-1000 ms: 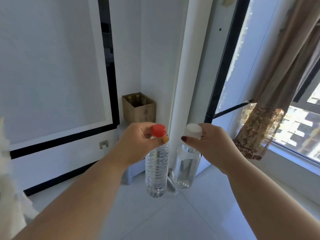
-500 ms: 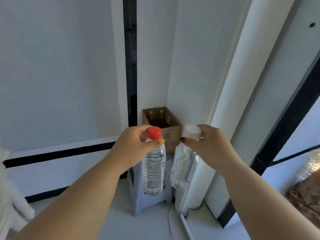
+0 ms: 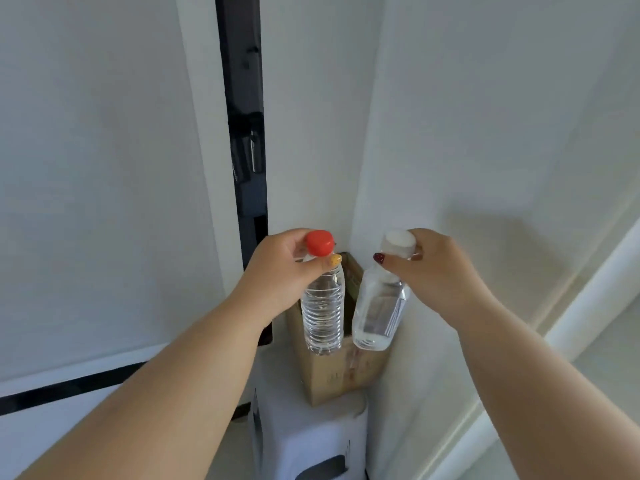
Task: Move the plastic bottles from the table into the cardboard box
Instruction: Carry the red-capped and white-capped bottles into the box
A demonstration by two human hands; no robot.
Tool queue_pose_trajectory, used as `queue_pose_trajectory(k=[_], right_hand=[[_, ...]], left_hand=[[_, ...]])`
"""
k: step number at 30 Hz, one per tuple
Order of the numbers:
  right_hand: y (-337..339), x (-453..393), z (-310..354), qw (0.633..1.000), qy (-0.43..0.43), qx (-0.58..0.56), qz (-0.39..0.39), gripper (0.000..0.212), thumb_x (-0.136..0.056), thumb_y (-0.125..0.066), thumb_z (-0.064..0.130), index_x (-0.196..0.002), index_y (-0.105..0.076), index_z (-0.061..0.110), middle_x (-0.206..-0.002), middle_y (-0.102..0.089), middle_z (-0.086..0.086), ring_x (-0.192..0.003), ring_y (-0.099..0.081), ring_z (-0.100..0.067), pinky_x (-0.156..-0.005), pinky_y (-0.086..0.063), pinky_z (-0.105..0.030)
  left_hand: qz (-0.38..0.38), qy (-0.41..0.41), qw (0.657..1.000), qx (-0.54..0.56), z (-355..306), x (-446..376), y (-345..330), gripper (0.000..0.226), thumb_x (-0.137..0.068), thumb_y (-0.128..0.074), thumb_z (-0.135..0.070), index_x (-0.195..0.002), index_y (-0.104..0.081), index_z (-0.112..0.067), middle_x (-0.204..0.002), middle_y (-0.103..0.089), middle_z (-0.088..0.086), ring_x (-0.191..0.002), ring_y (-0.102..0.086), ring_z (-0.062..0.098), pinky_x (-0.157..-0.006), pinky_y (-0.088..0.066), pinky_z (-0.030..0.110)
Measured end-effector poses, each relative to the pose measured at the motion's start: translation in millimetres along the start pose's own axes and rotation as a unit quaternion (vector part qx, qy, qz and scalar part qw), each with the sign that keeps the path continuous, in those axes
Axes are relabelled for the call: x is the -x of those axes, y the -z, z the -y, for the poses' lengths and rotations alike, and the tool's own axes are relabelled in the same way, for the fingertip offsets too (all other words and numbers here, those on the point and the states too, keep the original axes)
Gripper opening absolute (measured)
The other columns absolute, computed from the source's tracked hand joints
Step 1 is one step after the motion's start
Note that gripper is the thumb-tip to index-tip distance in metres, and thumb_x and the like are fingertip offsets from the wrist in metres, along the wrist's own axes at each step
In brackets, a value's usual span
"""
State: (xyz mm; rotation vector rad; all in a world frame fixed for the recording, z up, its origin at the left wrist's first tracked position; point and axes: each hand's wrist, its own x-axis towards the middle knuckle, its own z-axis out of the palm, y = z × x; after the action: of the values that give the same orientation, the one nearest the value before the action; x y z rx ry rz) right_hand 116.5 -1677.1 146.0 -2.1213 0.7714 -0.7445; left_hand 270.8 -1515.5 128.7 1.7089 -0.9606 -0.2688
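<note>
My left hand (image 3: 277, 268) grips a clear ribbed plastic bottle with a red cap (image 3: 322, 313) by its neck, hanging upright. My right hand (image 3: 436, 271) holds a clear, smoother bottle with a white cap (image 3: 377, 313) by its neck, tilted slightly. Both bottles hang in front of and just above the open brown cardboard box (image 3: 341, 372), which stands in the wall corner. The bottles and my hands hide most of the box's opening and inside.
The box rests on a pale plastic stool (image 3: 311, 434) pushed into the corner. White walls close in on the left and right. A black vertical strip (image 3: 246, 133) runs down the wall behind the box.
I have moved closer to the corner; the box and stool now look much larger and sit right under the bottles. Both hands keep the same grip on their bottles.
</note>
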Motion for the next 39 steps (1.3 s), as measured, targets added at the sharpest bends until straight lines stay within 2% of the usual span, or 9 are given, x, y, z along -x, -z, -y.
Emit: queue_pose_trajectory(k=[3,7,10,13,15,22,28,33,39], right_hand=[[-23.9,-59.8,-19.7,1.000,-0.005,-0.014,0.007,0.025,-0.075,-0.077,0.037,-0.097,-0.067,0.030,-0.089,-0.068,0.013,-0.081,-0.062,-0.003,-0.063,-0.045,-0.025],[-65.8,-134.3,-63.0,0.998,-0.021,-0.021,0.048,0.027,-0.076,-0.077,0.031,-0.100,-0.067,0.026,-0.095,-0.069,0.008,-0.087,-0.065,-0.012,-0.074,-0.051,-0.030],[-101.6,-175.5,-101.6,0.995,-0.056,-0.011,0.087,0.034,-0.076,-0.079,0.025,-0.107,-0.065,0.024,-0.100,-0.069,0.004,-0.092,-0.065,-0.017,-0.083,-0.054,-0.037],[-131.8,-201.2,-136.7,0.991,-0.079,0.001,0.108,0.032,-0.073,-0.080,0.023,-0.101,-0.064,0.027,-0.094,-0.068,0.007,-0.089,-0.063,-0.016,-0.073,-0.051,-0.031],[-149.7,-215.0,-157.2,0.989,-0.089,0.008,0.121,0.029,-0.073,-0.078,0.022,-0.095,-0.062,0.031,-0.089,-0.065,0.012,-0.086,-0.062,-0.013,-0.063,-0.044,-0.023],[-203.3,-234.1,-209.0,0.970,-0.136,0.074,0.185,0.023,-0.083,-0.067,0.019,-0.073,-0.052,0.033,-0.077,-0.058,0.013,-0.077,-0.057,-0.014,-0.071,-0.051,-0.036],[-232.1,-237.3,-247.0,0.954,-0.161,0.108,0.228,0.012,-0.089,-0.061,0.018,-0.101,-0.061,0.019,-0.103,-0.066,-0.004,-0.095,-0.060,-0.023,-0.080,-0.049,-0.036],[-244.5,-236.7,-264.9,0.941,-0.187,0.151,0.237,0.019,-0.088,-0.063,0.009,-0.102,-0.055,0.021,-0.103,-0.060,-0.004,-0.104,-0.059,-0.029,-0.077,-0.044,-0.032],[-249.9,-236.3,-275.5,0.923,-0.211,0.182,0.267,0.032,-0.089,-0.060,0.003,-0.120,-0.056,0.014,-0.123,-0.061,-0.013,-0.115,-0.055,-0.033,-0.091,-0.048,-0.040]], left_hand=[[0.004,0.012,1.000,-0.020,26.5,-56.8,-7.9,0.033,-0.080,-0.081,-0.033,-0.111,-0.074,-0.030,-0.111,-0.073,-0.020,-0.105,-0.060,-0.011,-0.082,-0.036,0.010],[0.006,0.045,0.998,-0.048,73.2,-120.0,-23.3,0.035,-0.081,-0.080,-0.034,-0.115,-0.073,-0.028,-0.111,-0.072,-0.016,-0.106,-0.063,0.003,-0.089,-0.043,0.025],[0.008,0.090,0.995,-0.037,113.9,-152.8,-39.8,0.030,-0.080,-0.081,-0.033,-0.109,-0.074,-0.033,-0.102,-0.072,-0.020,-0.101,-0.063,-0.002,-0.084,-0.043,0.022],[0.012,0.130,0.990,-0.050,153.0,-174.9,-56.5,0.023,-0.078,-0.082,-0.032,-0.098,-0.072,-0.041,-0.095,-0.072,-0.022,-0.096,-0.063,-0.003,-0.079,-0.042,0.018],[0.016,0.162,0.985,-0.064,177.5,-188.9,-68.1,0.023,-0.078,-0.082,-0.031,-0.097,-0.073,-0.039,-0.095,-0.073,-0.018,-0.095,-0.065,0.001,-0.084,-0.048,0.024],[0.050,0.211,0.967,-0.133,236.8,-208.6,-99.2,0.033,-0.075,-0.083,-0.031,-0.079,-0.058,-0.052,-0.086,-0.065,-0.023,-0.085,-0.059,-0.003,-0.071,-0.041,0.018],[0.121,0.220,0.935,-0.250,267.6,-217.8,-117.6,0.017,-0.077,-0.080,-0.024,-0.090,-0.071,-0.028,-0.090,-0.069,-0.005,-0.088,-0.063,0.016,-0.079,-0.052,0.034],[0.174,0.235,0.905,-0.310,284.7,-216.8,-128.9,0.019,-0.078,-0.079,-0.021,-0.094,-0.067,-0.023,-0.096,-0.066,0.000,-0.089,-0.061,0.019,-0.074,-0.049,0.031],[0.226,0.235,0.877,-0.354,295.6,-218.0,-137.0,0.023,-0.084,-0.072,-0.013,-0.106,-0.068,-0.015,-0.106,-0.067,0.006,-0.098,-0.064,0.025,-0.078,-0.051,0.032]])
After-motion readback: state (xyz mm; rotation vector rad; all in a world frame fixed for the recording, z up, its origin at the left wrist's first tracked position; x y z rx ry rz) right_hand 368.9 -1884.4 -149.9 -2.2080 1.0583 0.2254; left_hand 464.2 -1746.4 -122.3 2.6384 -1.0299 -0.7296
